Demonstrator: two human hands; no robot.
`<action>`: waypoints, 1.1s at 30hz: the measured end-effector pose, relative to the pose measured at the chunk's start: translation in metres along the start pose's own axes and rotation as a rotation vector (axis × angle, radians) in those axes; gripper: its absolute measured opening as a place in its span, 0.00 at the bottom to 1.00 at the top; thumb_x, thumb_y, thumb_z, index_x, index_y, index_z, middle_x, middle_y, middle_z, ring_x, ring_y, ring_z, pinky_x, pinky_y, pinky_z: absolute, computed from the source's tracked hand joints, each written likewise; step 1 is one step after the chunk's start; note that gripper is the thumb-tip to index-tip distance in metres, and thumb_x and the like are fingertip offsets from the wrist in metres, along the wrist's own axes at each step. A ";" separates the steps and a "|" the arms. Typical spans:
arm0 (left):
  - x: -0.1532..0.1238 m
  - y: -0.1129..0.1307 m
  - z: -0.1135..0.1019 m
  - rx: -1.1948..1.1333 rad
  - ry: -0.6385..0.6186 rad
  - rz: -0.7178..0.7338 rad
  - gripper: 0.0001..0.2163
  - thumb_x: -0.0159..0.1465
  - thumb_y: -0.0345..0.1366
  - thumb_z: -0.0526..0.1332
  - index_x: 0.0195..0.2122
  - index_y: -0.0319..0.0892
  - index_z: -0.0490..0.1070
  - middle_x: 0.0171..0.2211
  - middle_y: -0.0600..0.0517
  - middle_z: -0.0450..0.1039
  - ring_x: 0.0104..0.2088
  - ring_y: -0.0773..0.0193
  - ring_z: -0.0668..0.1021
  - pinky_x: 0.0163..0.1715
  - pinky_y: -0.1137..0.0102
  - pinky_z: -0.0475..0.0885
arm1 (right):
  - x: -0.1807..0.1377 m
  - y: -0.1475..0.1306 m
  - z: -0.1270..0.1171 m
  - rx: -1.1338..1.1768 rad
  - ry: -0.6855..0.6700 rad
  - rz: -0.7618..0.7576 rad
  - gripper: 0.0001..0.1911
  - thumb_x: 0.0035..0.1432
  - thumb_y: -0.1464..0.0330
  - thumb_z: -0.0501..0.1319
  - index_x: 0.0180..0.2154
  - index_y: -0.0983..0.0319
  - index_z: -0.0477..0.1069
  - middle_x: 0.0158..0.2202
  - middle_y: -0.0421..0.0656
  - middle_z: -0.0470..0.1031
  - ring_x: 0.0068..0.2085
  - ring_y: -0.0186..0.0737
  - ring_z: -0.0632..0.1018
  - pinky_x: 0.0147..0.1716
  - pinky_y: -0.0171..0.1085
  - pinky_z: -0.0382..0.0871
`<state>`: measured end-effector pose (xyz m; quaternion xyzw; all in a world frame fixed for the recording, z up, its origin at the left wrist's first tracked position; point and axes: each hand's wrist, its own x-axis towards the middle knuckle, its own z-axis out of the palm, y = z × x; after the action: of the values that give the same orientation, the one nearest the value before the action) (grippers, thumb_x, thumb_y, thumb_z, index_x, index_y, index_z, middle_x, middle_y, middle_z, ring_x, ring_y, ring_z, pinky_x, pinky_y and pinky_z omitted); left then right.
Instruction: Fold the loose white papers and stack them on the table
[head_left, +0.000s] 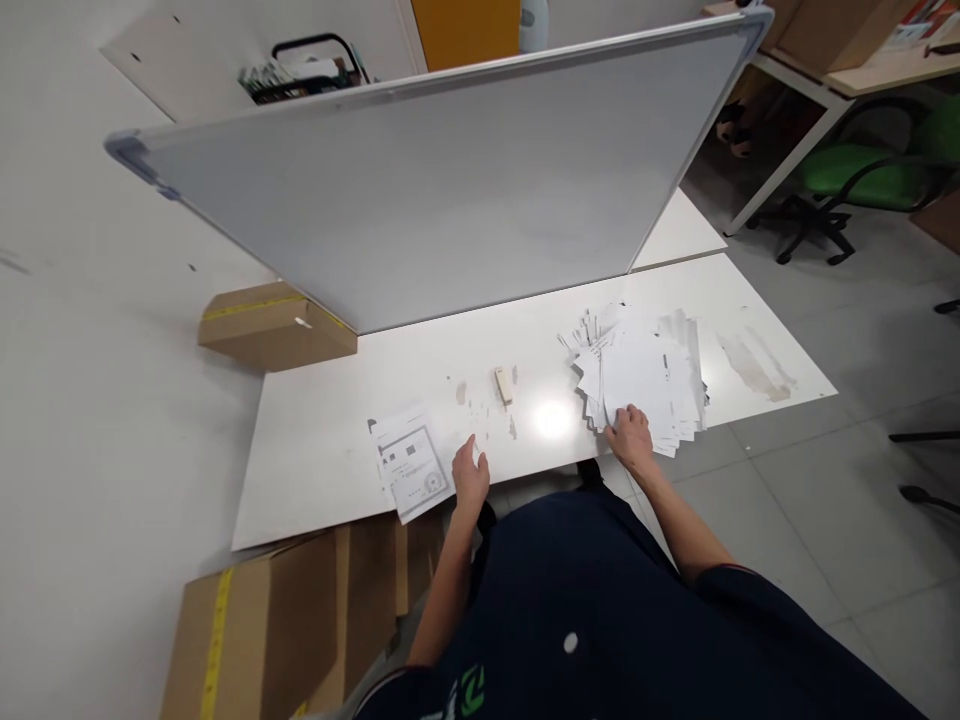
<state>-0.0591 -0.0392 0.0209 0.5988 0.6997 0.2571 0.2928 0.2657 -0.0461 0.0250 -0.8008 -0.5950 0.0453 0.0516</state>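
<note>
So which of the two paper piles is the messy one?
The right pile, under the right hand: its sheets fan out loosely. The left pile, by the left hand, is small and neater.

Obscured, cropped and illegible items at the table.

Cannot read print on small stack of sheets point(411, 463) overhanging near edge of table point(315, 440), nor on loose paper pile point(649, 375) toward near right corner. Cannot identify small beige object point(503, 385) at mid-table: too small. Cannot see most of far edge, screened by tilted whiteboard point(465, 190); likewise part of cardboard box point(270, 325) off far left corner and lower part of black-handled basket point(300, 70). Cannot tell grip of right hand point(630, 438): fingertips buried among pile's sheets. Noted flattened cardboard point(262, 620) cropped at bottom, green chair point(870, 170) partly hidden.
</note>
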 end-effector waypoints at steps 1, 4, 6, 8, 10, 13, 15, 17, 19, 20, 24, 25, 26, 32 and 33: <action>-0.001 0.000 -0.001 -0.014 -0.006 -0.014 0.21 0.56 0.34 0.52 0.52 0.40 0.60 0.49 0.43 0.64 0.51 0.55 0.65 0.51 0.59 0.57 | 0.002 0.002 -0.002 0.015 -0.017 0.003 0.16 0.51 0.69 0.51 0.42 0.68 0.65 0.49 0.56 0.61 0.50 0.51 0.60 0.44 0.43 0.56; -0.004 0.001 -0.005 -0.052 -0.029 -0.035 0.21 0.56 0.34 0.53 0.52 0.40 0.60 0.49 0.43 0.64 0.50 0.55 0.66 0.51 0.59 0.58 | 0.009 0.009 -0.013 0.093 -0.095 0.089 0.15 0.53 0.72 0.48 0.39 0.66 0.69 0.41 0.52 0.69 0.43 0.46 0.67 0.38 0.38 0.59; -0.007 0.002 -0.007 -0.083 -0.042 -0.039 0.21 0.56 0.34 0.53 0.52 0.41 0.60 0.49 0.43 0.65 0.50 0.56 0.66 0.51 0.59 0.57 | 0.015 0.015 -0.024 0.152 -0.109 0.200 0.16 0.55 0.71 0.46 0.40 0.66 0.69 0.34 0.51 0.72 0.36 0.43 0.70 0.32 0.36 0.59; -0.008 0.006 -0.008 -0.123 -0.047 -0.050 0.21 0.56 0.35 0.53 0.52 0.41 0.61 0.48 0.43 0.65 0.50 0.56 0.66 0.51 0.60 0.57 | 0.021 0.018 -0.036 0.193 -0.072 0.287 0.18 0.57 0.69 0.45 0.42 0.65 0.69 0.30 0.50 0.73 0.31 0.42 0.71 0.29 0.36 0.58; -0.009 0.015 -0.007 -0.196 -0.052 -0.094 0.20 0.56 0.37 0.55 0.51 0.40 0.62 0.47 0.43 0.66 0.49 0.56 0.67 0.51 0.60 0.58 | 0.024 0.014 -0.047 0.220 -0.016 0.283 0.18 0.58 0.67 0.45 0.44 0.64 0.68 0.31 0.49 0.73 0.31 0.43 0.71 0.30 0.36 0.59; -0.007 0.036 -0.001 -0.452 -0.156 -0.280 0.20 0.54 0.41 0.58 0.47 0.39 0.66 0.43 0.42 0.69 0.45 0.57 0.71 0.47 0.62 0.62 | 0.019 -0.009 -0.059 0.266 0.016 0.113 0.17 0.58 0.67 0.46 0.45 0.61 0.68 0.36 0.48 0.73 0.37 0.44 0.71 0.34 0.37 0.59; -0.004 0.055 0.006 -0.732 -0.334 -0.451 0.22 0.53 0.46 0.59 0.46 0.38 0.65 0.41 0.40 0.70 0.41 0.59 0.73 0.43 0.63 0.66 | 0.005 -0.035 -0.062 0.319 -0.053 -0.051 0.16 0.57 0.69 0.47 0.44 0.60 0.69 0.39 0.48 0.72 0.41 0.45 0.70 0.38 0.38 0.59; -0.001 0.073 0.014 -0.985 -0.526 -0.569 0.25 0.53 0.50 0.58 0.47 0.39 0.63 0.41 0.39 0.70 0.37 0.59 0.75 0.39 0.63 0.68 | -0.014 -0.065 -0.062 0.411 -0.191 -0.219 0.15 0.55 0.72 0.50 0.43 0.59 0.69 0.40 0.48 0.72 0.41 0.46 0.69 0.41 0.40 0.58; 0.003 0.085 0.021 -1.124 -0.639 -0.585 0.25 0.52 0.51 0.58 0.46 0.39 0.64 0.40 0.40 0.71 0.36 0.60 0.75 0.37 0.63 0.69 | -0.035 -0.091 -0.060 0.518 -0.335 -0.373 0.13 0.53 0.72 0.53 0.39 0.59 0.71 0.36 0.47 0.72 0.39 0.47 0.69 0.42 0.42 0.58; 0.004 0.088 0.024 -1.142 -0.648 -0.570 0.23 0.51 0.49 0.59 0.44 0.38 0.66 0.39 0.41 0.71 0.35 0.60 0.75 0.36 0.64 0.69 | -0.044 -0.101 -0.059 0.561 -0.374 -0.425 0.11 0.53 0.72 0.53 0.38 0.58 0.71 0.34 0.47 0.72 0.39 0.47 0.69 0.42 0.42 0.58; 0.006 0.083 0.031 -0.992 -0.526 -0.562 0.16 0.47 0.39 0.64 0.35 0.35 0.70 0.30 0.44 0.74 0.31 0.59 0.75 0.32 0.66 0.70 | -0.050 -0.104 -0.060 0.773 -0.555 -0.587 0.09 0.50 0.64 0.60 0.36 0.57 0.72 0.33 0.43 0.73 0.37 0.44 0.71 0.38 0.38 0.62; 0.005 0.079 0.031 -0.950 -0.493 -0.577 0.15 0.46 0.37 0.64 0.34 0.34 0.70 0.28 0.45 0.74 0.30 0.59 0.75 0.31 0.66 0.70 | -0.044 -0.097 -0.060 0.811 -0.573 -0.560 0.11 0.49 0.62 0.60 0.36 0.57 0.72 0.35 0.43 0.73 0.37 0.43 0.71 0.37 0.37 0.63; 0.005 0.074 0.031 -0.923 -0.465 -0.588 0.15 0.46 0.37 0.64 0.34 0.34 0.70 0.28 0.45 0.74 0.30 0.59 0.75 0.30 0.67 0.70 | -0.035 -0.088 -0.060 0.823 -0.557 -0.490 0.13 0.50 0.61 0.59 0.37 0.57 0.71 0.37 0.43 0.72 0.37 0.42 0.71 0.36 0.37 0.63; -0.001 0.063 0.030 -0.932 -0.311 -0.624 0.14 0.49 0.34 0.61 0.37 0.35 0.69 0.29 0.46 0.75 0.31 0.60 0.76 0.31 0.67 0.70 | 0.017 -0.020 -0.036 0.259 -0.052 0.190 0.20 0.52 0.61 0.54 0.43 0.66 0.65 0.43 0.53 0.64 0.44 0.50 0.65 0.38 0.43 0.60; -0.001 0.064 0.030 -0.936 -0.296 -0.633 0.14 0.49 0.33 0.60 0.38 0.35 0.69 0.29 0.46 0.75 0.31 0.61 0.76 0.31 0.67 0.71 | 0.019 -0.013 -0.030 0.183 -0.061 0.203 0.20 0.50 0.60 0.56 0.42 0.67 0.65 0.42 0.54 0.64 0.43 0.51 0.64 0.37 0.42 0.60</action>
<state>0.0065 -0.0305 0.0457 0.1972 0.6081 0.3524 0.6835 0.2629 -0.0254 0.0564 -0.8469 -0.5057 0.1287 0.1017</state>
